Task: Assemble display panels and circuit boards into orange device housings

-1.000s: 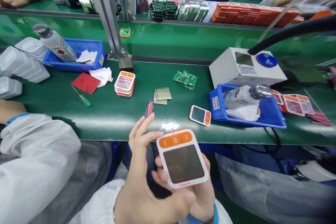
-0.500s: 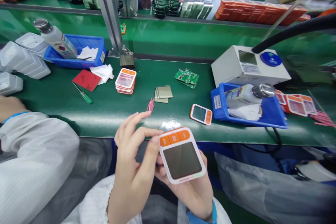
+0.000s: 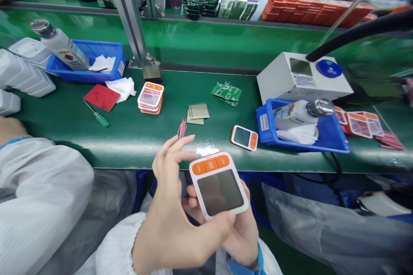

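Note:
A small white electronic device (image 3: pixel 220 191) with a dark screen and orange buttons is tilted screen-up above my lap, in front of the bench edge. My right hand (image 3: pixel 240 234) grips it from underneath and along its right side, its palm partly hidden. Across the front reaches my left hand (image 3: pixel 177 206), fingers stretched and apart. Its thumb touches the device's lower edge, while the fingertips are near the top left corner. Beyond them are thin pink strips (image 3: pixel 182 129) and flat beige plates (image 3: pixel 198 113). A similar device (image 3: pixel 244 137) lies on the bench to the right.
Blue bins (image 3: pixel 303 146) holding bottles stand left and right. A stack of orange-white frames (image 3: pixel 150 98), green circuit boards (image 3: pixel 226 93), a green screwdriver (image 3: pixel 101 119) and a red sheet (image 3: pixel 101 97) lie on the bench. A white box (image 3: pixel 303 79) is behind. A co-worker's sleeve (image 3: pixel 41 193) is at left.
My left thumb has gone from the device's top left corner down to its lower edge, and the left fingers have spread off the corner. My right hand still holds the device.

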Demonstrator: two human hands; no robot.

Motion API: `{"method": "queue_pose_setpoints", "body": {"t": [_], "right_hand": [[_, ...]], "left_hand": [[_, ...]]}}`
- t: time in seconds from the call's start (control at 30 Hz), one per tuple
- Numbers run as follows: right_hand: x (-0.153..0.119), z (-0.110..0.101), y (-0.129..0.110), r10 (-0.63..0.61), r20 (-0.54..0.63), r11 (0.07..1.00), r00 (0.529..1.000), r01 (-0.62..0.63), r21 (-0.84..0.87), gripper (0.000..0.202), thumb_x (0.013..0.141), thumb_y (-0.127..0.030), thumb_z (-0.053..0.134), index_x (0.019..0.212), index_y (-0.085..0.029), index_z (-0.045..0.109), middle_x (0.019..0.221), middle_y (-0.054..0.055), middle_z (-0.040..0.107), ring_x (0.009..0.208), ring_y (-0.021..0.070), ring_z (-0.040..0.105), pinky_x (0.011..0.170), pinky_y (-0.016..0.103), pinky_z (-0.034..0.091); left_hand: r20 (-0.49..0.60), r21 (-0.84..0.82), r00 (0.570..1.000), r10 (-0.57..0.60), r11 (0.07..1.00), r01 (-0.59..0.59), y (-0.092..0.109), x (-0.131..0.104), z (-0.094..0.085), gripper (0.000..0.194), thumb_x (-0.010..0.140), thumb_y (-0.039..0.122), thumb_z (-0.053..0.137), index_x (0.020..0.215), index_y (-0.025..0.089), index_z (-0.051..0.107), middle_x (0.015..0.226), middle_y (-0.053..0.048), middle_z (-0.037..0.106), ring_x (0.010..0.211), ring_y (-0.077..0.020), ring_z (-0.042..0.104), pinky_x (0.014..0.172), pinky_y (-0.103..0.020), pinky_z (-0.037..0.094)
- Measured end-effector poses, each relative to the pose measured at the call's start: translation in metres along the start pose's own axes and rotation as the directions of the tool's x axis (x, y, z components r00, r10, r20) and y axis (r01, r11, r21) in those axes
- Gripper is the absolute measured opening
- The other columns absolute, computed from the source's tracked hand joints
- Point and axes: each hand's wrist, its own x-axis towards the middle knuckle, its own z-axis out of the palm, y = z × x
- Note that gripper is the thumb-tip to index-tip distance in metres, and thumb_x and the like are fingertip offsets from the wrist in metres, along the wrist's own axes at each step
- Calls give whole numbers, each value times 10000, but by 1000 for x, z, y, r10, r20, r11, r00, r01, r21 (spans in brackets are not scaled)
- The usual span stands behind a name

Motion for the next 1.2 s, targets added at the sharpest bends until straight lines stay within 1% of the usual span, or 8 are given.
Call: {"method": "queue_pose_setpoints", "body": {"t": [0.1, 0.2, 0.4, 0.53, 0.67, 0.87, 1.03, 1.2], "right_hand": [[-1, 5, -1, 59, -153, 997, 987, -52, 51, 511, 719, -626, 665, 1018, -216, 719, 993, 61, 755, 1001, 230, 679, 1031, 423, 436], [-1, 7, -1, 51, -183, 996, 982, -35, 87, 476, 689, -604, 705, 977, -226, 731, 973, 59, 753, 983, 247, 666, 1026, 432, 416], [0, 1, 2, 40, -77, 988, 996, -28, 152, 415, 754, -561, 670, 1044, -268, 718, 929, 24, 740, 950, 237, 657, 1010, 439, 398], [1, 4, 3, 38, -47, 965, 998, -24, 261, 327, 771, -486, 694, 1033, -291, 712, 1034, -19, 731, 942, 166, 647, 930, 334, 447], [3, 8, 3, 57, 55, 940, 997, -72, 334, 349, 808, -454, 666, 1063, -219, 705, 1107, -7, 719, 951, 110, 643, 844, 220, 465], [3, 2, 4, 68, 1, 960, 998, -66, 272, 383, 794, -502, 665, 1071, -241, 704, 1044, -11, 739, 966, 160, 657, 925, 307, 460], [8, 7, 1, 70, -153, 982, 986, -41, 184, 356, 754, -510, 682, 1029, -286, 707, 969, 12, 734, 1097, 249, 601, 1014, 446, 399], [23, 18, -6, 58, -205, 990, 977, -30, 139, 393, 739, -560, 675, 984, -255, 702, 1063, 43, 704, 1166, 260, 558, 1040, 455, 379]], "left_hand": [[64, 52, 997, 54, 997, -57, -3, 0, 3, 720, 626, 251, 777, 1202, 303, 348, 1473, -84, 328, 1431, -330, 157, 1127, -585, 193], [78, 39, 995, 57, 997, -60, -6, -1, 5, 721, 640, 239, 780, 1195, 312, 326, 1464, -84, 342, 1431, -309, 182, 1123, -598, 227], [68, 28, 997, 32, 999, -34, -10, -1, 6, 447, 833, 299, 631, 1187, 331, 360, 1447, -39, 397, 1428, -258, 208, 1112, -563, 273], [-49, 104, 999, 16, 994, -10, -11, 4, 5, 101, 964, 273, 392, 1025, 311, 463, 1320, 8, 535, 1360, -206, 336, 1114, -552, 226], [-117, 96, 993, 15, 995, -4, -11, 7, 3, 255, 994, 355, 272, 904, 288, 501, 1266, 8, 578, 1302, -212, 407, 1097, -553, 222], [-64, 57, 998, 5, 998, -1, -5, 8, 2, 398, 802, 641, 532, 999, 300, 471, 1297, -52, 532, 1279, -314, 414, 1036, -605, 299], [-69, 202, 997, -45, 978, 58, 6, 20, 4, 538, 578, 415, 804, 961, 291, 447, 1285, -53, 515, 1292, -338, 356, 996, -581, 335], [-29, 314, 998, -62, 947, 68, 16, 41, -4, 391, 660, 296, 744, 878, 273, 420, 1247, -9, 539, 1254, -301, 374, 1014, -557, 278]]}}
